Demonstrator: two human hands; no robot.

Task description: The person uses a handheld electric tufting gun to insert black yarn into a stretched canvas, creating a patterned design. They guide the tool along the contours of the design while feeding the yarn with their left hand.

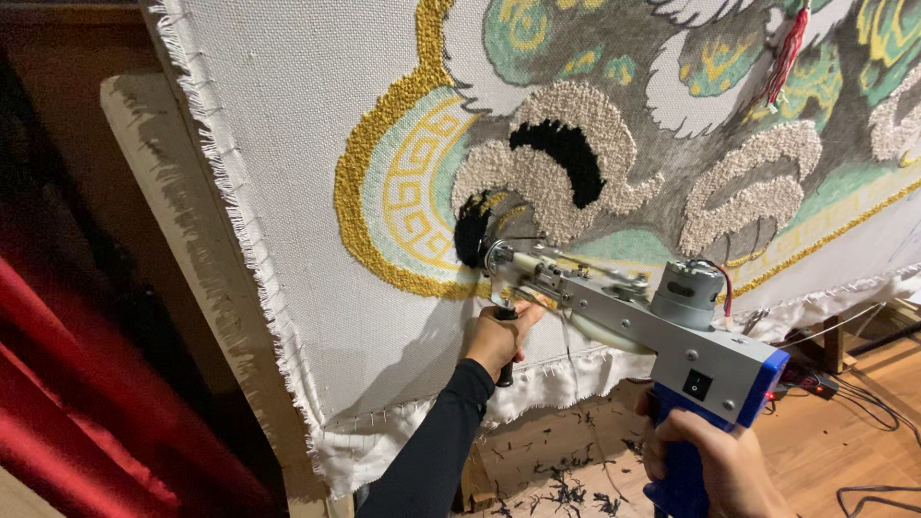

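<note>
Stretched across most of the frame was a coarse off-white woven backing cloth (pixel 288 173), its frayed edge running down the left side over a pale wooden frame (pixel 153 163), with deep red fabric (pixel 58 403) in the lower left corner. Looped and cut pile formed curved shapes on the cloth: a thick mustard-yellow border (pixel 369 144), beige nubbly swirls (pixel 576 125), a black crescent (pixel 566 149) and pale green fields. At centre right, a tufting gun (pixel 633 307) with a grey metal body, cylindrical motor and blue plastic grip was pressed nose-first against a black tufted patch (pixel 470 230). The left hand (pixel 497 338), on a black sleeve, was wrapped closed around the gun's black front handle. The right hand (pixel 715 460), at the lower right, was clenched around the blue rear grip. Dark yarn clippings (pixel 566 489) littered the wooden floor (pixel 844 422) below, beside black cables (pixel 883 403).
</note>
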